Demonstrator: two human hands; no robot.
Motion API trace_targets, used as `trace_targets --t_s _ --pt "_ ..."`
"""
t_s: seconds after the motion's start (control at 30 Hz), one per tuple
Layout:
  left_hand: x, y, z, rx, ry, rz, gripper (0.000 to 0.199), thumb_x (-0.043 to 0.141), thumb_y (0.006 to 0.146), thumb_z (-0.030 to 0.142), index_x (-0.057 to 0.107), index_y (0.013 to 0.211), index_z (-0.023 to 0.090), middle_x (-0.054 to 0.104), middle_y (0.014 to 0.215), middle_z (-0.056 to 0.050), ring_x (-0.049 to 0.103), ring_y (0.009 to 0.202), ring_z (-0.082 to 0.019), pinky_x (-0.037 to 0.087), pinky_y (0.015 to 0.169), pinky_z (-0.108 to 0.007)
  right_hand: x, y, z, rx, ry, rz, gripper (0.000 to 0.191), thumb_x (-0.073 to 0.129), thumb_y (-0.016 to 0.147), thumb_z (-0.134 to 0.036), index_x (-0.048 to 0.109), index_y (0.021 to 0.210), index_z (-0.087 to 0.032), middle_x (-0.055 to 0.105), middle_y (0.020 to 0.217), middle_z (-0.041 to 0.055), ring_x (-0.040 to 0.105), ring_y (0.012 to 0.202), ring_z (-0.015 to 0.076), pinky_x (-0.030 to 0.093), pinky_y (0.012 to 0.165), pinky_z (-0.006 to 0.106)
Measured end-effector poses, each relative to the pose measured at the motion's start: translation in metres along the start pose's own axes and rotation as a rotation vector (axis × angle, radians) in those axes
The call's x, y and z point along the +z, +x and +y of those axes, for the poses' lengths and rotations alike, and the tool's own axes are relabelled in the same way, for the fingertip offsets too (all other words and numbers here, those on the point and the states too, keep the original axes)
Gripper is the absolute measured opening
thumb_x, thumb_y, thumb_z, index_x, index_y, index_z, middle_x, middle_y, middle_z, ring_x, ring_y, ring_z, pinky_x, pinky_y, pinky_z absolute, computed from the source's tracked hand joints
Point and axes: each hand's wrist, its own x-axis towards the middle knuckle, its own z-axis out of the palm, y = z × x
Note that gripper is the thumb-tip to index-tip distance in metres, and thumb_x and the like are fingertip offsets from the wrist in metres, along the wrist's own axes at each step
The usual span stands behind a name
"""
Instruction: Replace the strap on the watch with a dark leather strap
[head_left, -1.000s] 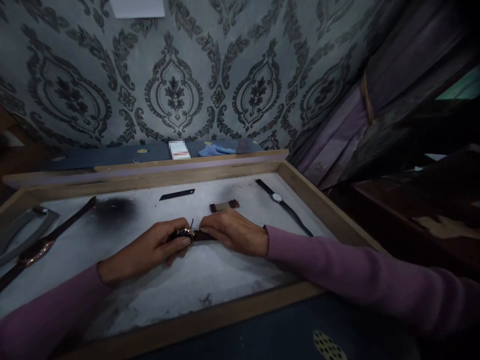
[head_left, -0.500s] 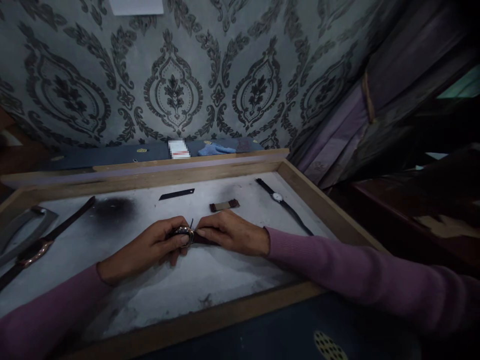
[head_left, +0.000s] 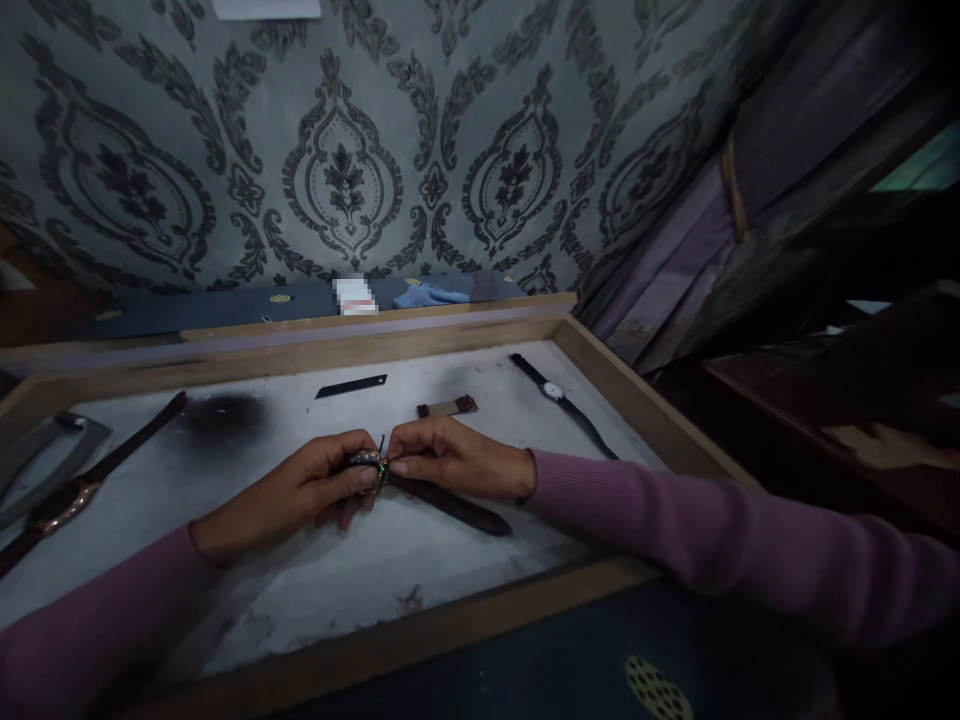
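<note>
Near the middle of a wooden-framed white tray [head_left: 420, 622], my left hand [head_left: 319, 485] grips a watch [head_left: 369, 462] by its round metal case, thumb on top. My right hand [head_left: 450, 458] pinches at the case's right side, where a dark brown strap [head_left: 465, 510] joins and runs out under the fingers to the lower right. A thin dark pin-like piece [head_left: 382, 443] stands up between the two hands. Just behind my right hand lies a short brown strap piece [head_left: 448, 407]. A flat dark blade [head_left: 351, 386] rests further back.
A black-strapped watch [head_left: 553, 391] lies at the right. At the left are a large dark watch [head_left: 67, 503] and a grey curved band [head_left: 56, 460]. Behind the tray's back edge sit a blue cloth [head_left: 429, 296] and a small white box [head_left: 355, 296].
More of the brown strap now shows below my right hand, its end pointing to the lower right. My right hand has shifted slightly up, while my left hand keeps its hold on the watch.
</note>
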Motion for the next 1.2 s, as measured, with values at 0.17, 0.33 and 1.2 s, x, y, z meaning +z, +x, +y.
trace_targets --t_s 0.17,0.33,1.2 --pt "-0.001 0.001 -0.002 0.004 -0.023 -0.002 0.024 0.048 0.092 0.039 0.050 0.085 0.016 0.056 0.073 0.001 0.048 0.052 -0.007 0.031 0.042 -0.018 0.001 0.001 0.001 0.036 0.109 0.006 0.010 0.054 0.086 -0.017 0.052 0.077 -0.013 0.047 0.064 -0.0056 0.039 0.058 0.0066 0.030 0.057 0.022" --pt "-0.002 -0.001 0.003 0.006 -0.004 -0.024 0.024 0.048 0.092 0.037 0.050 0.083 0.016 0.055 0.071 0.002 0.046 0.052 -0.007 0.032 0.043 -0.018 -0.001 0.001 0.004 0.047 0.187 0.002 0.010 0.058 0.084 -0.018 0.054 0.077 -0.013 0.050 0.064 -0.0052 0.041 0.057 0.0062 0.030 0.056 0.021" --pt "0.015 0.001 0.003 -0.120 -0.161 0.104 0.029 0.059 0.082 0.044 0.054 0.075 0.017 0.046 0.056 0.007 0.037 0.042 -0.005 0.033 0.036 -0.014 0.000 -0.006 -0.009 -0.158 -0.193 0.126 0.015 0.054 0.090 -0.026 0.057 0.083 -0.013 0.059 0.075 0.0013 0.051 0.069 0.0105 0.042 0.063 0.023"
